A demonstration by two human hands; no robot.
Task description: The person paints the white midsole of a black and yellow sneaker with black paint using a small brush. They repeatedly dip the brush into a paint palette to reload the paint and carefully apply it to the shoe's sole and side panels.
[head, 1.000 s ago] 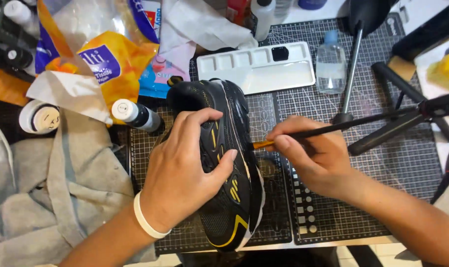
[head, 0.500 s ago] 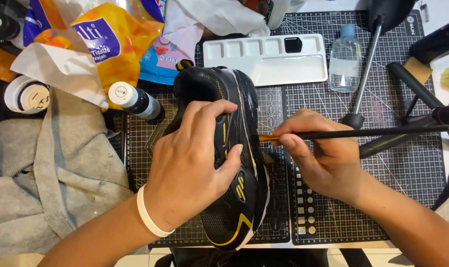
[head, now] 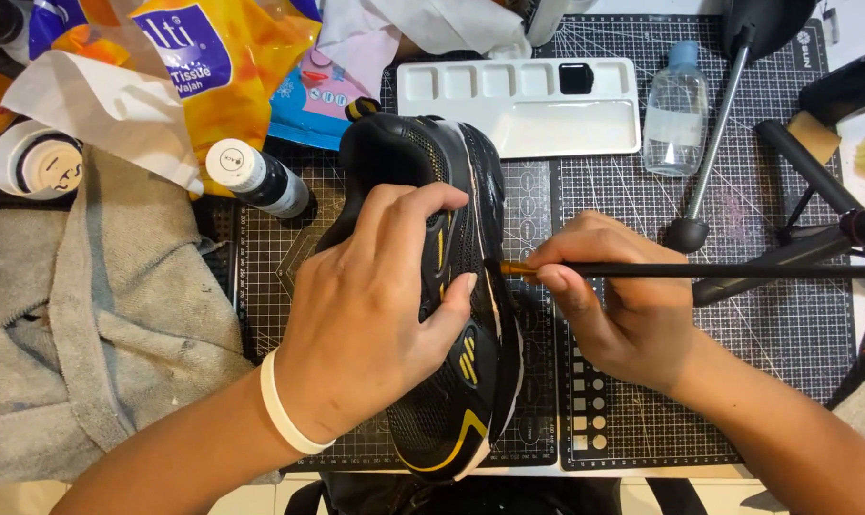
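Black mesh and glossy yellow trim: we see the sneaker (head: 451, 286) lying mid-mat on the gridded cutting mat (head: 737, 381), heel toward the far edge. Since a second ago our view has shifted and the brush tip has crept along the white sole edge. Our left hand (head: 366, 324) is clamped over the upper, fingers curled round it. Our right hand (head: 623, 305) pinches the thin black paintbrush (head: 699, 271), bristles touching the sole. A white plastic palette (head: 518, 124) sits at the far edge, soft grey towel (head: 99, 324) left.
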